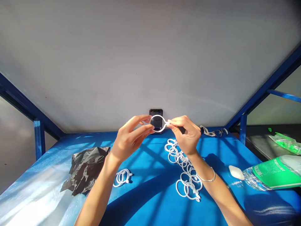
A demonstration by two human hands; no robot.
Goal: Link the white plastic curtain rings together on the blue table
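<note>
Between my two hands a white plastic ring [157, 131] is held up in front of a phone that leans on the wall. My left hand [131, 135] grips the ring's left side between thumb and fingers. With thumb and forefinger, my right hand [187, 133] pinches the small knob on the ring's right side. Below my right hand lies a long heap of similar white rings [185, 166], partly behind my wrist. A smaller group of white rings [122, 178] rests on the blue table by my left forearm.
The black phone [160, 111] stands at the back of the blue table [145, 201]. A crumpled black plastic bag [86, 168] lies left. To the right are glasses [218, 132], a white rounded case [236, 172] and a green-labelled bottle [275, 172]. Blue metal bars frame the wall.
</note>
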